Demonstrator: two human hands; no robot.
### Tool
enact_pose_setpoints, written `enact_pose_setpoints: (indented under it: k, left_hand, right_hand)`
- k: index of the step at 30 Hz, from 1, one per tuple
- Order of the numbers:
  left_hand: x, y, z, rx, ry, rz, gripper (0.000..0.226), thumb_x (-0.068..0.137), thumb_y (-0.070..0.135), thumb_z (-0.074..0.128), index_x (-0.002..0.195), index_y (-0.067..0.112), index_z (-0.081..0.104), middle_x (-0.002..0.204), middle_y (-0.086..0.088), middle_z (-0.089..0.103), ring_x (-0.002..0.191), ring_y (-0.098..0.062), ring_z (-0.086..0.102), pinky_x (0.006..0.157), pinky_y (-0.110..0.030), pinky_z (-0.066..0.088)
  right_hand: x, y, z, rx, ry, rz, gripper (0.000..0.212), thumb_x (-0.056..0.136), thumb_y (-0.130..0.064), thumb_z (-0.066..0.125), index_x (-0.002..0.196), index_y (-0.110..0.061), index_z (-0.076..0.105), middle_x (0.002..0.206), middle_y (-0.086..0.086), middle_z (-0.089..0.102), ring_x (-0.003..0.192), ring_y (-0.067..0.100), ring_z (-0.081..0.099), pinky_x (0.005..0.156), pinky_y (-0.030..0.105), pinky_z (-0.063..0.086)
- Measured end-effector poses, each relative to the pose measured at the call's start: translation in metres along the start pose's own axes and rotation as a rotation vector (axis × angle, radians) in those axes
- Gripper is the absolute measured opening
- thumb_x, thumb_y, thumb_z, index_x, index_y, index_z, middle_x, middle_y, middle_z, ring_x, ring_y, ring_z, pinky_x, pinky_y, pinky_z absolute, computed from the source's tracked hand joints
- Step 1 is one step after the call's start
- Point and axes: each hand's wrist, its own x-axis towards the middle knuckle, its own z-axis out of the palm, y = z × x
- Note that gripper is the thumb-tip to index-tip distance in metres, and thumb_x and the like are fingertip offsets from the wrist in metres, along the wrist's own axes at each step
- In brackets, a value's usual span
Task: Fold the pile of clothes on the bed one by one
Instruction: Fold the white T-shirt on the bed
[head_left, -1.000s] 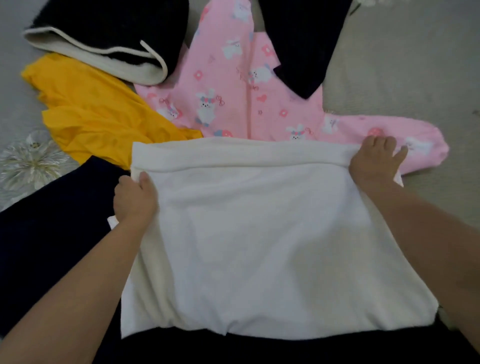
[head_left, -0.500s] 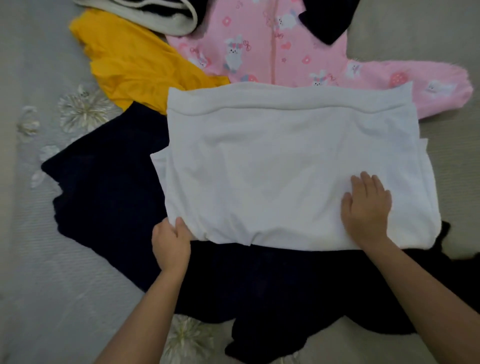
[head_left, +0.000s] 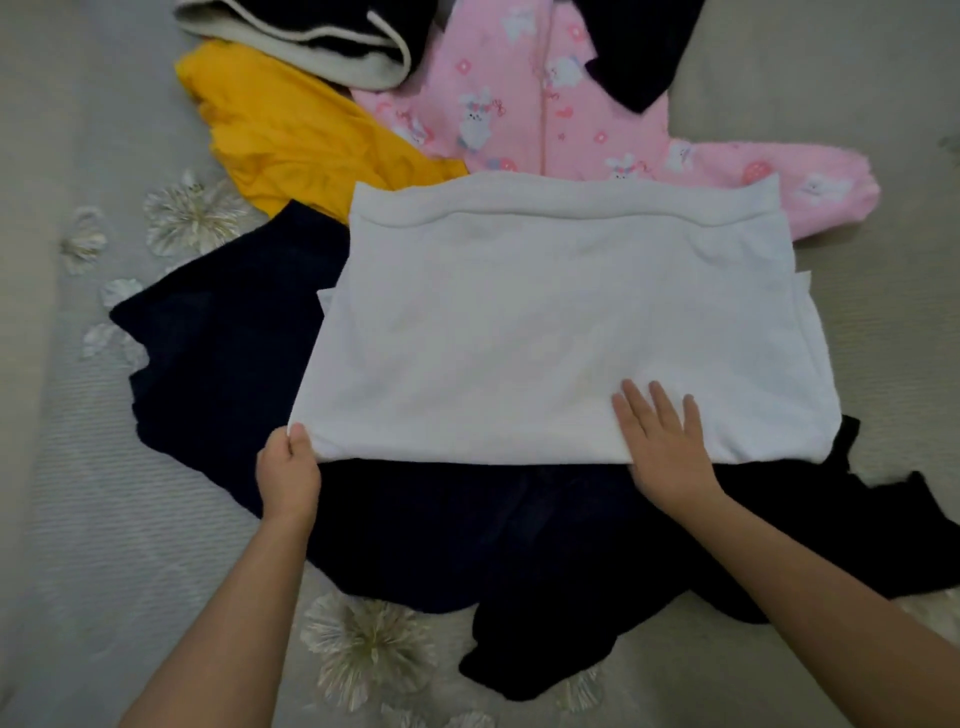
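A white garment (head_left: 545, 322) lies folded into a flat rectangle on top of a dark navy garment (head_left: 218, 364) in the middle of the bed. My left hand (head_left: 287, 470) pinches the white garment's near left corner, thumb on top. My right hand (head_left: 667, 441) lies flat with straight fingers on the near right part of the white fabric, pressing it down.
Behind the white garment lie a yellow garment (head_left: 291, 130), a pink bunny-print garment (head_left: 519, 98) with a sleeve stretching right, a black piece with cream lining (head_left: 311, 36) and another dark piece (head_left: 639, 47). The grey bedspread (head_left: 104, 519) has embroidered flowers.
Both hands left the far edge of the white garment and came to its near edge. Since half a second ago they have barely shifted; the view moved closer.
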Motion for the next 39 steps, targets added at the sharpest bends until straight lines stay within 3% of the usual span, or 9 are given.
enact_pose_setpoints:
  k: [3, 5, 8, 11, 16, 19, 24, 29, 39]
  left_hand:
    - [0.010, -0.004, 0.000, 0.220, -0.082, -0.039, 0.033, 0.099, 0.022, 0.031, 0.096, -0.002, 0.053, 0.108, -0.026, 0.052, 0.096, -0.038, 0.050, 0.083, -0.040, 0.040]
    - [0.010, 0.001, 0.006, 0.402, -0.080, -0.021, 0.032, 0.099, 0.022, 0.032, 0.100, -0.002, 0.053, 0.109, -0.028, 0.049, 0.095, -0.038, 0.047, 0.082, -0.039, 0.038]
    - [0.003, 0.012, 0.015, 0.572, -0.023, 0.050, 0.024, 0.093, 0.013, 0.041, 0.112, 0.000, 0.049, 0.114, -0.025, 0.050, 0.107, -0.037, 0.041, 0.087, -0.043, 0.036]
    - [-0.017, 0.024, 0.027, 0.580, 0.061, 0.277, 0.044, 0.086, 0.001, 0.046, 0.130, -0.001, 0.040, 0.133, -0.024, 0.041, 0.126, -0.037, 0.030, 0.100, -0.044, 0.028]
    - [-0.064, 0.026, 0.062, 0.595, -0.220, 0.931, 0.039, 0.082, 0.009, 0.054, 0.115, -0.013, 0.055, 0.120, -0.032, 0.054, 0.113, -0.050, 0.049, 0.095, -0.055, 0.037]
    - [-0.074, 0.021, 0.076, 0.752, -0.389, 0.980, 0.064, 0.096, 0.039, 0.023, 0.111, -0.011, 0.059, 0.116, -0.032, 0.057, 0.105, -0.051, 0.054, 0.081, -0.060, 0.044]
    - [-0.078, 0.029, 0.085, 0.954, -0.562, 0.921, 0.064, 0.096, 0.039, 0.022, 0.109, -0.010, 0.061, 0.112, -0.034, 0.058, 0.099, -0.052, 0.058, 0.074, -0.059, 0.048]
    - [-0.080, 0.043, 0.088, 1.182, -0.627, 0.770, 0.062, 0.095, 0.025, 0.039, 0.146, 0.011, 0.006, 0.154, -0.014, 0.001, 0.142, -0.026, 0.008, 0.113, -0.035, 0.016]
    - [-0.093, 0.118, 0.122, 1.277, -0.528, 0.796, 0.047, 0.085, 0.003, 0.039, 0.130, 0.016, 0.042, 0.137, 0.001, 0.040, 0.123, -0.017, 0.039, 0.095, -0.022, 0.032]
  right_hand:
    - [-0.002, 0.000, 0.008, -0.033, 0.001, 0.014, 0.082, 0.048, 0.009, 0.080, 0.124, 0.007, 0.050, 0.129, 0.027, 0.051, 0.115, 0.048, 0.049, 0.085, 0.073, 0.031]
    - [-0.003, -0.006, 0.009, -0.034, -0.032, 0.051, 0.083, 0.064, 0.004, 0.072, 0.137, 0.004, 0.032, 0.141, 0.027, 0.036, 0.127, 0.046, 0.036, 0.096, 0.068, 0.025]
    - [-0.001, 0.005, 0.016, -0.078, -0.173, 0.050, 0.072, 0.096, -0.033, 0.034, 0.143, -0.014, -0.017, 0.154, 0.011, -0.015, 0.142, 0.028, -0.010, 0.112, 0.052, -0.001]
    - [-0.014, 0.029, 0.014, 0.036, -0.193, -0.032, 0.087, 0.071, -0.078, -0.011, 0.138, -0.023, -0.019, 0.146, -0.003, -0.026, 0.138, 0.015, -0.019, 0.112, 0.047, -0.008]
    - [-0.040, 0.090, 0.020, 0.435, 0.188, 0.678, 0.063, 0.090, -0.034, 0.052, 0.137, 0.002, 0.032, 0.146, 0.023, 0.028, 0.135, 0.035, 0.025, 0.108, 0.054, 0.019]
    - [-0.043, 0.119, 0.028, 0.796, 0.165, 1.005, 0.060, 0.088, -0.033, 0.056, 0.130, 0.005, 0.039, 0.132, 0.026, 0.045, 0.123, 0.039, 0.040, 0.099, 0.046, 0.033]
    - [-0.037, 0.143, 0.032, 0.931, 0.272, 0.948, 0.034, 0.091, -0.021, 0.054, 0.062, -0.008, 0.042, 0.072, 0.015, 0.052, 0.086, 0.036, 0.056, 0.063, 0.030, 0.027]
    - [-0.041, 0.152, 0.041, 0.937, 0.175, 0.969, 0.029, 0.093, -0.020, 0.049, 0.090, 0.009, 0.054, 0.098, 0.030, 0.058, 0.092, 0.039, 0.055, 0.067, 0.034, 0.032]
    - [-0.028, 0.157, 0.047, 1.241, 0.071, 1.010, 0.052, 0.086, -0.052, 0.051, 0.109, -0.006, 0.055, 0.111, 0.015, 0.060, 0.105, 0.033, 0.054, 0.097, 0.040, 0.034]
